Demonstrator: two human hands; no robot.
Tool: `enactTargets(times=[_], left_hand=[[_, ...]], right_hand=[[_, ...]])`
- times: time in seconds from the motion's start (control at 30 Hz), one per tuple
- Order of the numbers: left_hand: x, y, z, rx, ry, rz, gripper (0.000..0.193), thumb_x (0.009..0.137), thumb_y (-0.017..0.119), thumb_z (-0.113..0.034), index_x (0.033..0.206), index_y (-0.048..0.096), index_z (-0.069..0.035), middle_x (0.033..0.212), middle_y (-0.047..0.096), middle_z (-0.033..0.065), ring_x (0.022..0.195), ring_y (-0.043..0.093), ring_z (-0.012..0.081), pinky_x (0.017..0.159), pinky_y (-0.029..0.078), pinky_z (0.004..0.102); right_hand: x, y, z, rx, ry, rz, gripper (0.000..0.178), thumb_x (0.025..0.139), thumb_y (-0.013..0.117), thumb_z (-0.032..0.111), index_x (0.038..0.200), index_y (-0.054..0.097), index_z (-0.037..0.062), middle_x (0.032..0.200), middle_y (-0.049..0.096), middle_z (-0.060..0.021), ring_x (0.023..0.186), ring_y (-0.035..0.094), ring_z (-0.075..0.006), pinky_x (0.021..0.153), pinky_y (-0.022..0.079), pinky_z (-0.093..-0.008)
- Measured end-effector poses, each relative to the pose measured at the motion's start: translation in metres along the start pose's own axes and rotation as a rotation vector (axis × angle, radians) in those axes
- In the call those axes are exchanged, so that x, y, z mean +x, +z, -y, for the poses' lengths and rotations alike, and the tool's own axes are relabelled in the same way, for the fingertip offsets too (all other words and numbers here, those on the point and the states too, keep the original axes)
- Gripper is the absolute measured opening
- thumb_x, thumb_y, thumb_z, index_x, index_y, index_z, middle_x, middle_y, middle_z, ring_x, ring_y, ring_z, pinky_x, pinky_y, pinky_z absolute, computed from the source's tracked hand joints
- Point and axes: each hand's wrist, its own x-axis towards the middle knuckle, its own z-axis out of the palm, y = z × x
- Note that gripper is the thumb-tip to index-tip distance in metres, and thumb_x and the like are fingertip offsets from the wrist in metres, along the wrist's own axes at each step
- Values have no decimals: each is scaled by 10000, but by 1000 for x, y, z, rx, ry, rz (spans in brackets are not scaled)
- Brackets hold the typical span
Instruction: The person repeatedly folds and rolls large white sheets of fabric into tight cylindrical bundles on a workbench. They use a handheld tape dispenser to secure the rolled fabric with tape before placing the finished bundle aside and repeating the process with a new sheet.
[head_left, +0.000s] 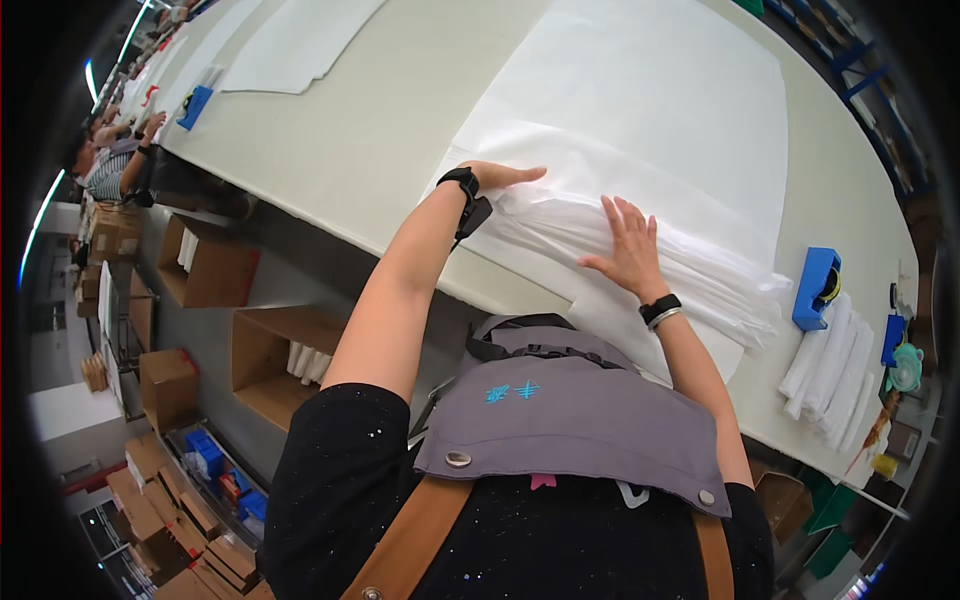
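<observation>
A thin, crinkled white sheet (580, 155) lies gathered in long folds across the near part of a large flat white sheet (670, 80) on the table. My left hand (508, 176) rests at the left end of these folds, its fingers stretched out to the right. Farther right, my right hand (632, 250) lies with fingers spread over the middle of the bunched material. Neither hand grips anything. The material's right end sticks out in loose wrinkles, and its near edge hangs toward my apron (580, 410).
Right of the sheets stand a blue tape dispenser (816, 288) and several white rolls (832, 365) on the pale table (360, 110). Another blue dispenser (195, 106) and more white sheets (295, 45) lie far left. Open cardboard boxes (265, 370) stand below the left edge. A co-worker (115, 170) sits beyond.
</observation>
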Motion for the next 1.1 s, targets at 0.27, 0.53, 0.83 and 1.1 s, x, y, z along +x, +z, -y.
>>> enactTargets(times=[0.27,0.53,0.83,1.1], left_hand=[[-53,25,132,-1184,119,-850,757,886,521,-666,1118,577,52,1072,620,188,815,632,211,713,536,298],[-74,129,62,-1609,312,-481,310,918,672,-344,980,567,-59,919,609,42,797,568,140,765,490,295],[-70,143,15,-2052,477,-333,321,892,712,-315,1022,546,-73,984,595,17,922,545,138,880,425,293],[-56,141,-1,-1692,394,-433,452,875,726,-312,1139,565,17,1103,605,75,1025,536,176,917,420,319]], right_hand=[[18,35,20,-4,99,35,1220,600,769,676,1535,169,172,1532,252,-142,1449,169,-336,1144,123,-606],[13,37,10,9,123,49,1185,643,717,709,1536,162,162,1556,233,-133,1463,148,-333,1152,98,-598],[15,37,10,21,131,43,1113,706,697,671,1533,173,142,1555,248,-137,1466,166,-312,1153,95,-590],[-12,32,11,-10,178,71,1081,723,658,697,1531,194,149,1540,275,-147,1456,194,-314,1136,122,-624]])
